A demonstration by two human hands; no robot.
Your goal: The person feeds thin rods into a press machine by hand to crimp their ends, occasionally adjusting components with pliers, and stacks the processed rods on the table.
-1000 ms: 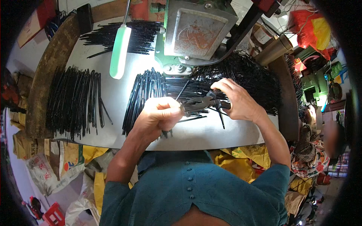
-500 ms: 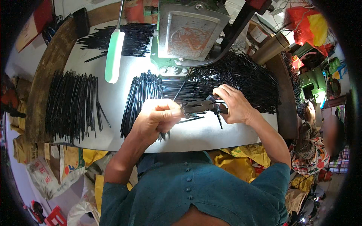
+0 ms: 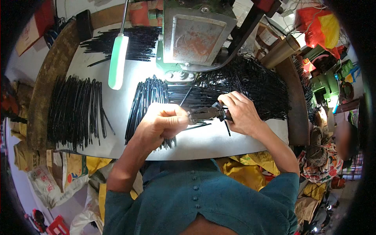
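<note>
My right hand [image 3: 243, 113] is wrapped round the handles of dark metal pliers [image 3: 205, 114]. The jaw end points left and meets the fingertips of my left hand [image 3: 166, 119]. Those fingers are pinched together at the jaws, and what they grip is hidden. One thin black rod [image 3: 187, 95] slants up just beyond the left fingers; whether they hold it I cannot tell. Under and behind my left hand lies a bundle of black rods [image 3: 150, 92]. A dense tangled heap of similar rods [image 3: 258, 86] spreads behind my right hand.
A green and grey machine [image 3: 196, 39] rises at the back of the pale tabletop [image 3: 113, 137]. A lever with a pale green handle [image 3: 118, 62] hangs left of it. More rods lie at left [image 3: 74, 109] and back left [image 3: 125, 43]. Another person [image 3: 323, 152] sits at right.
The pliers and my right hand have shifted slightly left, and the jaws look a little more closed. My left hand stays almost in place.
</note>
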